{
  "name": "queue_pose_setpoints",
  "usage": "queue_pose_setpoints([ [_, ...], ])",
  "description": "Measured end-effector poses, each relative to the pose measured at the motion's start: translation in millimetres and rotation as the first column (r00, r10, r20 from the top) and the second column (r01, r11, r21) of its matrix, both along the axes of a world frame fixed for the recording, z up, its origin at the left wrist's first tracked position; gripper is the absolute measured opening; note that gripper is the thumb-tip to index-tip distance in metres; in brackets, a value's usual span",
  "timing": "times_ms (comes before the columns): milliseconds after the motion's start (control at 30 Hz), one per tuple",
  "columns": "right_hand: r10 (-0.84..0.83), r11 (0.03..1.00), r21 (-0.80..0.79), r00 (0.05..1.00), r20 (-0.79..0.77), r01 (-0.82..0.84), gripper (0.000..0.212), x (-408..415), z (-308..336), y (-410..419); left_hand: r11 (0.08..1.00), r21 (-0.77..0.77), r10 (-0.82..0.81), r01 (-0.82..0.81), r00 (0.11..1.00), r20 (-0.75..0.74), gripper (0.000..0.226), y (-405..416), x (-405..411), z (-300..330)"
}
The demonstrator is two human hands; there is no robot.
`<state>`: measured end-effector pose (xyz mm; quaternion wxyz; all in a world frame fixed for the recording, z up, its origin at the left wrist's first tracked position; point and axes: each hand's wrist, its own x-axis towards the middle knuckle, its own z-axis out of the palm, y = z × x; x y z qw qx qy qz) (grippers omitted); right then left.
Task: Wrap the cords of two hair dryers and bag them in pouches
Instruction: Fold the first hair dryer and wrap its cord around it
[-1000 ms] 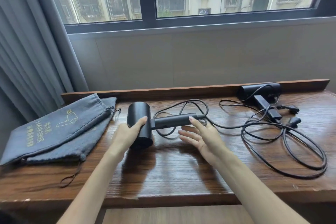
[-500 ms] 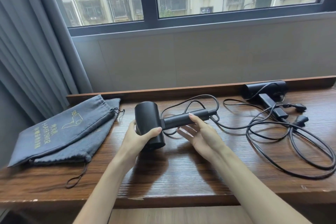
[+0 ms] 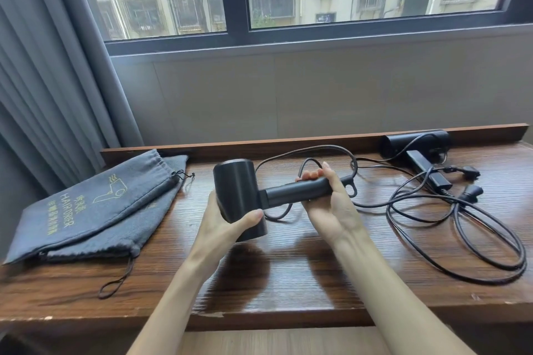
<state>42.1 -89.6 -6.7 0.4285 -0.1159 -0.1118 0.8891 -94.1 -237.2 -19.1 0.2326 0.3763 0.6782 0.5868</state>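
Wooden desk [image 3: 288, 282]; matte black hair dryer [image 3: 239, 196], barrel-headed, straight-handled.

On the surface [image 3: 288, 277], two stacked pouches [image 3: 95, 207] are laid at nine o'clock. One hair dryer [image 3: 248, 196] is held above the centre, the left hand [image 3: 222, 228] under its head and the right hand [image 3: 331, 204] round its handle. A second hair dryer [image 3: 415, 147] is set at two o'clock against the back ledge, with loose cords [image 3: 461, 233] spread at three o'clock.

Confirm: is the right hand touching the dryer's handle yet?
Touching. The head view shows the right hand wrapped around the hair dryer handle.
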Motion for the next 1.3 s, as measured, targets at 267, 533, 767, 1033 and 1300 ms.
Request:
queue_pose_setpoints([
  [267, -0.090, 0.995, -0.048, 0.996, 0.026, 0.092, 0.025, -3.9, -0.9, 6.6, 0.999, -0.012, -0.035, 0.035, 0.999, -0.035, 0.079, 1.9, 6.9, 0.9],
  [533, 0.023, 0.975, 0.206, 0.965, 0.261, -0.079, 0.031, -8.4, 15.8, 20.8, 0.992, -0.048, -0.120, 0.116, 0.989, -0.089, 0.078, -4.0, 10.6, -1.4],
  [767, 0.109, 0.889, 0.346, 0.873, 0.475, -0.299, 0.029, -13.1, 46.5, 29.5, 0.996, -0.012, -0.090, 0.089, 0.992, -0.084, 0.079, -2.9, 20.8, 2.8],
  [1033, -0.042, 0.619, 0.585, 0.721, 0.691, -0.525, 0.024, -12.7, 47.7, 24.8, 0.992, -0.088, -0.116, 0.095, 0.954, -0.278, 0.083, -3.1, 27.4, 5.1],
  [1300, -0.094, 0.797, 0.511, 0.768, 0.633, -0.323, 0.055, 7.3, 53.9, 51.3, 0.996, -0.047, -0.084, 0.078, 0.987, -0.138, 0.070, -16.8, 24.9, 12.9],
])
